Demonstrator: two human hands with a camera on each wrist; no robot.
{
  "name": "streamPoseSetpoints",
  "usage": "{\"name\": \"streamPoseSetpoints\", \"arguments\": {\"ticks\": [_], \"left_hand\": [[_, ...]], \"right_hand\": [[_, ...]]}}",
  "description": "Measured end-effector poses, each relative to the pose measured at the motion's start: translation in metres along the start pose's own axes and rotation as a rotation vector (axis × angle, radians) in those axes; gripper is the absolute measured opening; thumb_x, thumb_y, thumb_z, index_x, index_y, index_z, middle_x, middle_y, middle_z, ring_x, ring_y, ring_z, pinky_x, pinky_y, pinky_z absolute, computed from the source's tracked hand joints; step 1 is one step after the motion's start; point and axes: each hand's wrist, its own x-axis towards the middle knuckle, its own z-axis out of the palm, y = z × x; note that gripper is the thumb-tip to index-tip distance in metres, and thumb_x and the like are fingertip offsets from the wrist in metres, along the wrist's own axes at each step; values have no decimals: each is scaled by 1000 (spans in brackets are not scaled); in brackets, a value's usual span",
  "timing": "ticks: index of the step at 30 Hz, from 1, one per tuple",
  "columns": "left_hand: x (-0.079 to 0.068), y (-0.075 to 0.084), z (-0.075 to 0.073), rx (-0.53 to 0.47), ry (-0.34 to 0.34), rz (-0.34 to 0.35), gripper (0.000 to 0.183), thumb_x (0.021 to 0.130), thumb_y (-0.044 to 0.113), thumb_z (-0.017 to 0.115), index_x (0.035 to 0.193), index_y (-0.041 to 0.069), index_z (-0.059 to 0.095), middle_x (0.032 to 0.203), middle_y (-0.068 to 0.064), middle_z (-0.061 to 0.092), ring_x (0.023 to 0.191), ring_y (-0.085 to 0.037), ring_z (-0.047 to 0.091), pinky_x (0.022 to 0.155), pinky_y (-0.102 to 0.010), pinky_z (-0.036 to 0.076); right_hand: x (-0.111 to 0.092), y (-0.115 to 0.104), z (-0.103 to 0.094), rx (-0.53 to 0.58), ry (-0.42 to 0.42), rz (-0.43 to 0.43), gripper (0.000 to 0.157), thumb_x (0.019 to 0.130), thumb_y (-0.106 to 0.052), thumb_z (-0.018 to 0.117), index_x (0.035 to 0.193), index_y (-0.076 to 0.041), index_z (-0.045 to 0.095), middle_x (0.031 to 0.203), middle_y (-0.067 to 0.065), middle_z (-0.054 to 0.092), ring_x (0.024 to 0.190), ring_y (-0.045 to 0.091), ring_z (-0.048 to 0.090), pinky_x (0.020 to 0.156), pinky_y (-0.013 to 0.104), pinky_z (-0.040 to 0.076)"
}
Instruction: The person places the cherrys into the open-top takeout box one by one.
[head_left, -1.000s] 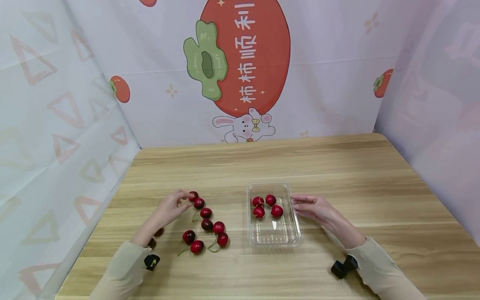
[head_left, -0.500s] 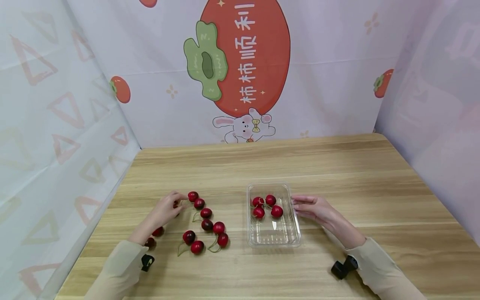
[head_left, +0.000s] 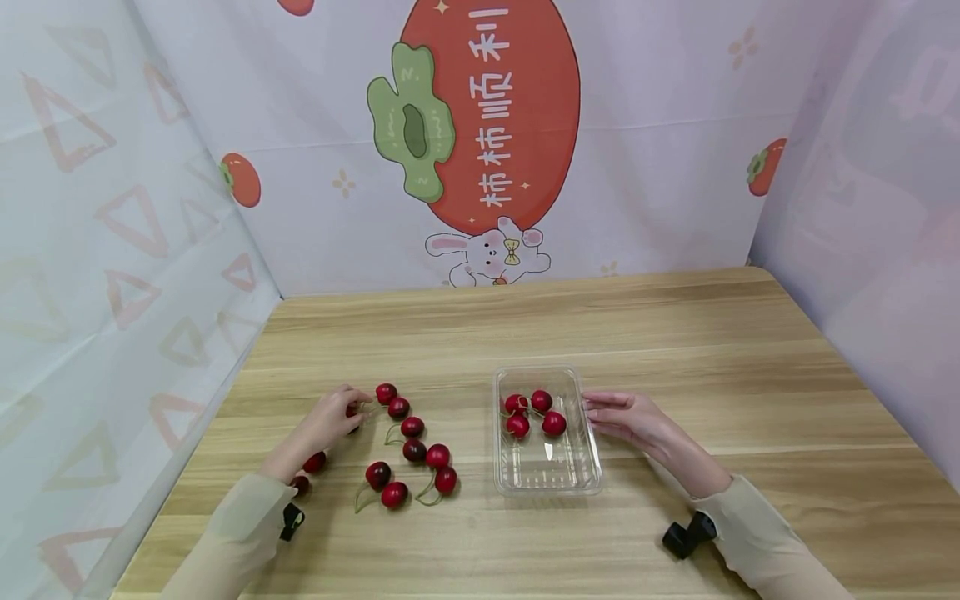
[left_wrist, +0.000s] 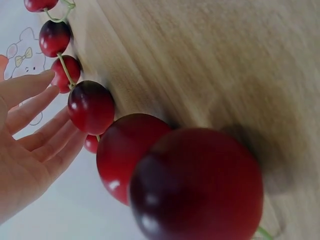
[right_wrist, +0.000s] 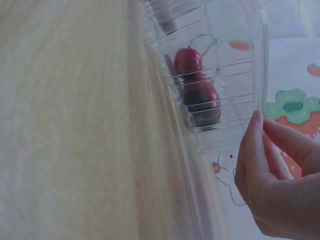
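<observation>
My left hand [head_left: 330,419] is among the cherries on the left, over one dark red cherry [head_left: 352,410] partly hidden by its fingers. In the left wrist view, its fingers [left_wrist: 47,132] are spread and nearly straight behind that cherry, whose thin green stem lies near the fingertips. My right hand [head_left: 637,421] stands at the right side of a clear plastic container [head_left: 543,485]. Its thumb and forefinger pinch the container's rim in the right wrist view. Inside sit several cherries [head_left: 554,423], grouped toward the far end.
Several more cherries [head_left: 414,450] lie in a loose, bent line left of the container, and a pair [head_left: 314,462] is beside my left wrist. The wooden table [head_left: 540,325] ends at a printed cloth wall [head_left: 645,192], with cloth at both sides.
My left hand has drawn back leftward from the far cherry in the line, uncovering it, and now hovers over another. The right hand and container have stayed put.
</observation>
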Motion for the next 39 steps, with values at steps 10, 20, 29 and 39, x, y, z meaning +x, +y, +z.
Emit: {"name": "streamPoseSetpoints", "arguments": {"ticks": [10,20,29,39], "left_hand": [[7,-3,2,34,-60,-52,21,78,1,62,98,-5,62,91,-14,55,83,-28,56,71,-40,47],[13,-5,6,31,-99,-66,19,79,5,64,96,-2,63,86,-10,55,76,-20,53,65,-34,46],[17,-7,7,44,-115,-46,13,78,3,63,90,-2,65,85,-10,57,75,-22,55,65,-36,46],[19,-2,5,54,-100,-38,6,78,2,63,82,-1,66,80,-9,59,74,-23,58,65,-36,48]], "right_hand": [[0,0,0,10,-4,7,27,75,6,62,95,-11,66,92,5,65,85,16,63,80,29,48],[0,0,0,9,-5,5,27,76,7,61,97,-9,65,91,4,65,85,16,63,80,29,48],[-1,-1,1,0,-4,8,30,77,8,59,105,-4,62,92,4,65,86,16,62,82,29,47],[-2,-1,1,-5,0,8,30,77,7,60,105,-4,62,92,4,65,86,16,62,82,29,47]]}}
